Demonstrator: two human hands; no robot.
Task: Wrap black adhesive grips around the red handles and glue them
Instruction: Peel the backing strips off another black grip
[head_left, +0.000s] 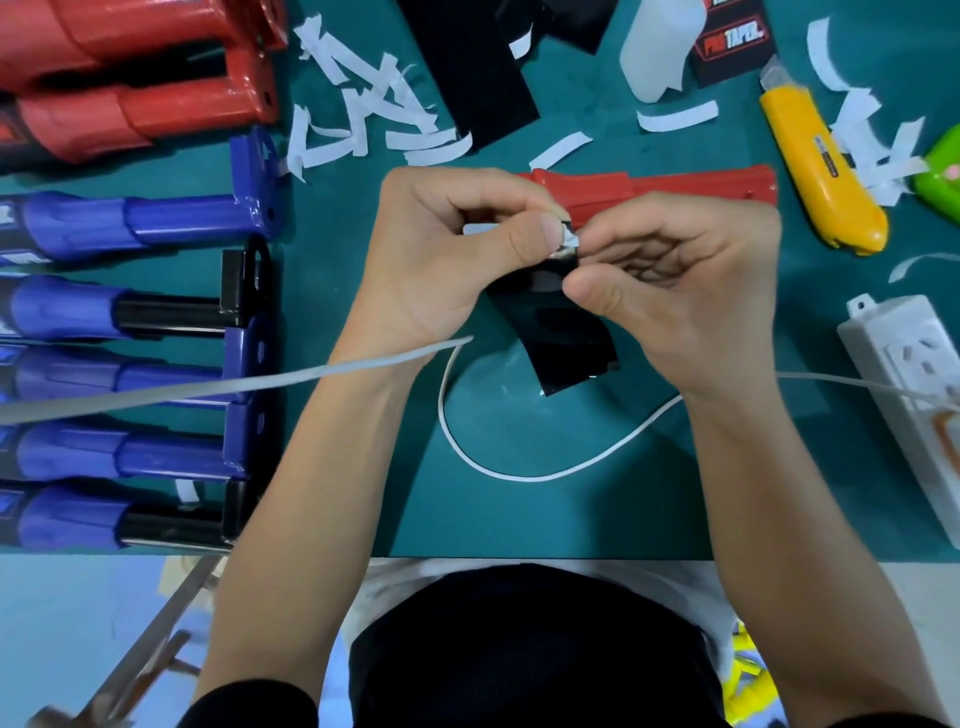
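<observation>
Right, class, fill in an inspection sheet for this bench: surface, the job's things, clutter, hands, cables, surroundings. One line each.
Surface: green mat covers the bench.
Job's things: red handle lies behind the hands; black grip sheet held above the mat; more red handles top left.
Clutter: white backing strips scattered at the far side; yellow utility knife at right; blue handles stacked at left.
Hands: left hand and right hand both pinch the grip sheet's top corner.
Cables: white cable loops on the mat towards the power strip.
Surroundings: pale floor below the bench edge.
</observation>
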